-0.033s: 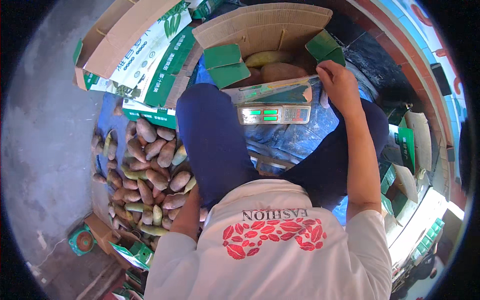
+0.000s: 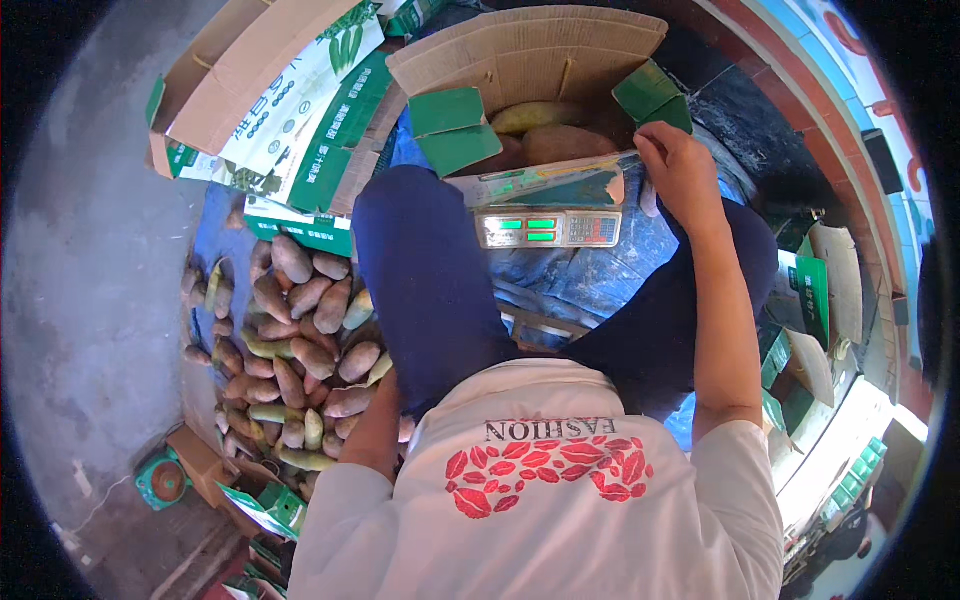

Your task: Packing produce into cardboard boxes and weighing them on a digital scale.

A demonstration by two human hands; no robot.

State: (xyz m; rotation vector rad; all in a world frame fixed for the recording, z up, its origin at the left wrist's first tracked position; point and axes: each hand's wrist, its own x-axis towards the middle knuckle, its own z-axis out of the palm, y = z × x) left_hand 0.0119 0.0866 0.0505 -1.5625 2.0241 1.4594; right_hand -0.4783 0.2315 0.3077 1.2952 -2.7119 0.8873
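Note:
My right hand [image 2: 678, 168] is at the front right corner of an open cardboard box [image 2: 525, 60], its bent fingertips pinching the rim. Inside the box lie a long green fruit [image 2: 535, 117] and bigger brownish-pink ones [image 2: 568, 144], much like large mangoes; the exact kind is unclear. Just in front of the box sits a digital scale display [image 2: 548, 229] with lit green screens and a keypad. My left forearm [image 2: 374, 435] reaches down beside my left thigh, next to a heap of similar long fruits [image 2: 318, 322]. The left hand itself is hidden.
Another green and white carton [image 2: 290, 120] stands open at the far left. Blue sheeting [image 2: 560, 272] covers the ground between my legs. At the right are more opened cartons [image 2: 835, 285]. A small green round-dial device [image 2: 163, 480] stands on the floor at the lower left.

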